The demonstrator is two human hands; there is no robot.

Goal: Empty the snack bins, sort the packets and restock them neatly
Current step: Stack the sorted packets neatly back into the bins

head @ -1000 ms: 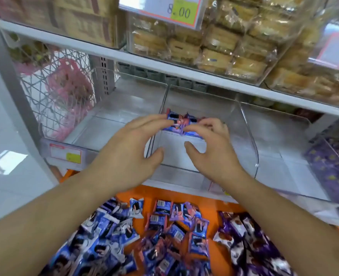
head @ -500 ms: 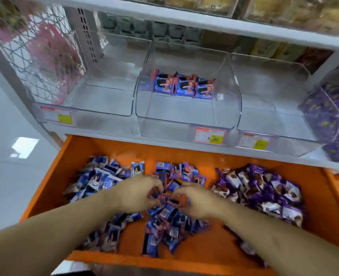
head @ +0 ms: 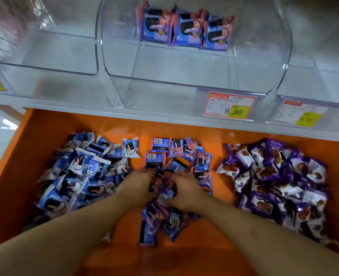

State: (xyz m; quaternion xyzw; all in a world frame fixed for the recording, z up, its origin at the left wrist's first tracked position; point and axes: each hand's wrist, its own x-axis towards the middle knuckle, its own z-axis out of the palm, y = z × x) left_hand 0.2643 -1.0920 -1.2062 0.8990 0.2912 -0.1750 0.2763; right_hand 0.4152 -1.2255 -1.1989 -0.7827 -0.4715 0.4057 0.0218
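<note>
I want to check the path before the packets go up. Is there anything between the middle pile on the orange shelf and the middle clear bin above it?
Nothing visible blocks it. Both hands are already in the middle pile, and the middle clear bin directly above is open at the front. Only three packets stand at its back, leaving the floor before them free.

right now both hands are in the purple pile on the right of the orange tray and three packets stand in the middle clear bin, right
Not quite. The head view shows the left hand and right hand gathering packets in the middle pile of blue-and-pink packets, not the purple pile. Three packets do stand in the middle clear bin.
</note>
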